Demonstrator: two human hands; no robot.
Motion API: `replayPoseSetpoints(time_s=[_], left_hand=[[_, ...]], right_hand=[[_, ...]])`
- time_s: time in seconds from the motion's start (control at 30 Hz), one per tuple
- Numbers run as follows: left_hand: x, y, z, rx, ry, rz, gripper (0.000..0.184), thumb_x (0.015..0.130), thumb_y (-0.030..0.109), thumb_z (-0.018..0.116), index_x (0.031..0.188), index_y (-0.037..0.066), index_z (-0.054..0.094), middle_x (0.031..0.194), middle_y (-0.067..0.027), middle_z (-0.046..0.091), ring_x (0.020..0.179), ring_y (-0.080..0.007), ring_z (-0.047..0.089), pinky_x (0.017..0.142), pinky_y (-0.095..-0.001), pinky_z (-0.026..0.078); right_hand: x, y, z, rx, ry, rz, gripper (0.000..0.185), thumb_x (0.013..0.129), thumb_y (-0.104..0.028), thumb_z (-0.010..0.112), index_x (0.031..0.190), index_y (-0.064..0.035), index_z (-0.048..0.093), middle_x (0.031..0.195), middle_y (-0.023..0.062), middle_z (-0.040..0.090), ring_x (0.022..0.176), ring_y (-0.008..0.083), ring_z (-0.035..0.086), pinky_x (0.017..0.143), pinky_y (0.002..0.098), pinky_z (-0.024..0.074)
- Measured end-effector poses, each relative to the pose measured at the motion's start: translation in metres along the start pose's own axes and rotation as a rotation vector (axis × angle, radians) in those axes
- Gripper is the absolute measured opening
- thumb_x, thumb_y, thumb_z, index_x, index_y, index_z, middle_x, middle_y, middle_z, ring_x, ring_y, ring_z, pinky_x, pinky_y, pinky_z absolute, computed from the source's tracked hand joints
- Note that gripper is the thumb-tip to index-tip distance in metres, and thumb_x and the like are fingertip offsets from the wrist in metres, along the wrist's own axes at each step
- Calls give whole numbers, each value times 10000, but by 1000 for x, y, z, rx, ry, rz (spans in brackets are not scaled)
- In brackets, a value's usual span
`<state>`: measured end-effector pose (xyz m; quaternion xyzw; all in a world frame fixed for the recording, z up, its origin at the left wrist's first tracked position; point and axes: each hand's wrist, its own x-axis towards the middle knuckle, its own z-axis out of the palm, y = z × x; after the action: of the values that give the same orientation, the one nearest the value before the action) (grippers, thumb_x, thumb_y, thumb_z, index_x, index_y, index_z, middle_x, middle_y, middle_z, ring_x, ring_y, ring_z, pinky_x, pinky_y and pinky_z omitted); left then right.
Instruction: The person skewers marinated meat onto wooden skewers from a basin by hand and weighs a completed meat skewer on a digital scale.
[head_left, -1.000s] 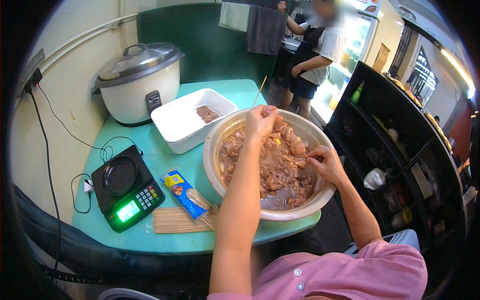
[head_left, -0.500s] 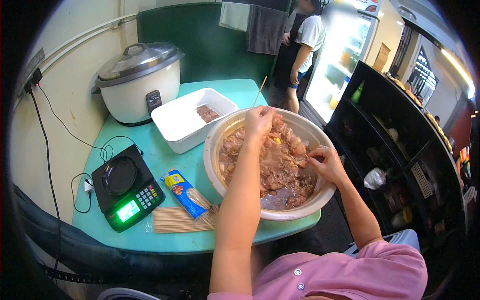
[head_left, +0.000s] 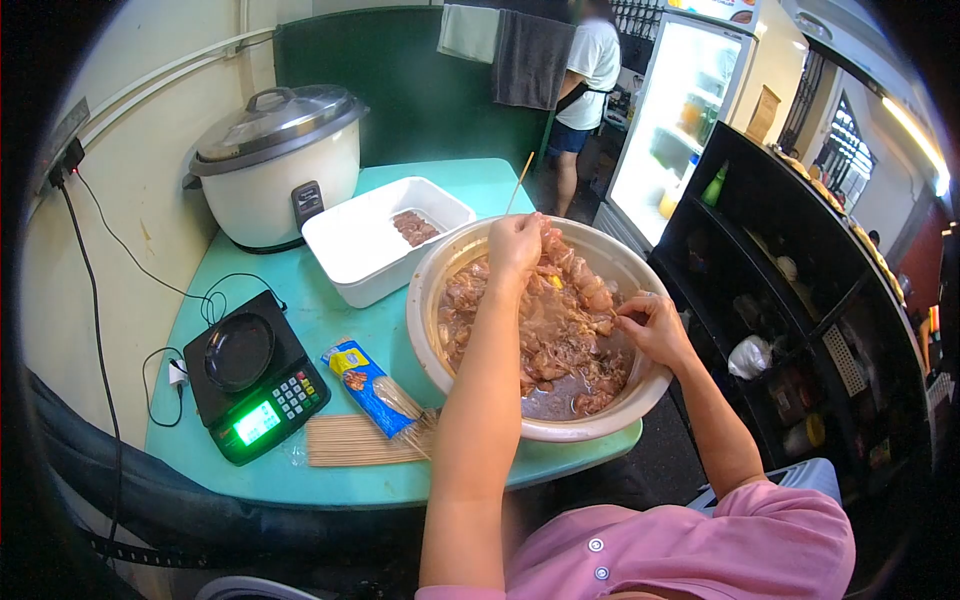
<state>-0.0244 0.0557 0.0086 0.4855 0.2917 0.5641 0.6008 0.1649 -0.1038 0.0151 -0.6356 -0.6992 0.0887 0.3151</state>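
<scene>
A wide round basin (head_left: 427, 340) holds raw meat pieces (head_left: 545, 345) in brownish liquid. Over its far rim my left hand (head_left: 515, 245) is closed on a wooden skewer (head_left: 520, 183), whose bare end sticks up above the fingers. Threaded meat (head_left: 575, 268) runs from that hand down toward the right side of the basin. There my right hand (head_left: 652, 325) pinches the lower end of the skewered meat. Behind the basin, a white tray (head_left: 345, 235) contains a small row of meat at its far end.
On the green table (head_left: 240, 480) are a rice cooker (head_left: 280, 170), a black scale (head_left: 255, 375), loose skewers (head_left: 360, 442) and a blue skewer packet (head_left: 372, 388). Black shelves (head_left: 780, 300) stand at right. A person (head_left: 590, 80) stands near the lit fridge (head_left: 680, 120).
The person in the background has turned and moved left, away from the fridge. My left hand has shifted slightly at the top of the meat; my right hand looks unmoved.
</scene>
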Motion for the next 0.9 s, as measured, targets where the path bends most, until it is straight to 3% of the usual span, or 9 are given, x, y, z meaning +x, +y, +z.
replayPoseSetpoints(time_s=[0.3,0.47,0.9], left_hand=[[2,-3,-2,-1,-36,39,273,967,160,491,999,-79,618,847,-169,683,617,-174,669,489,-302,568],[-8,13,1,12,-28,-57,262,970,157,478,978,-65,616,841,-158,687,647,-172,669,548,-268,555],[-6,9,1,10,7,11,248,949,104,478,954,-89,634,842,-161,686,710,-176,674,613,-264,548]], right_hand=[[0,2,1,9,3,-9,153,752,-104,662,840,16,696,774,115,637,707,213,631,668,326,492],[-1,-2,0,21,1,15,154,749,-105,661,836,17,696,773,116,636,706,214,629,670,326,492],[0,0,1,21,12,1,139,743,-95,663,817,19,694,754,111,638,678,207,626,648,328,491]])
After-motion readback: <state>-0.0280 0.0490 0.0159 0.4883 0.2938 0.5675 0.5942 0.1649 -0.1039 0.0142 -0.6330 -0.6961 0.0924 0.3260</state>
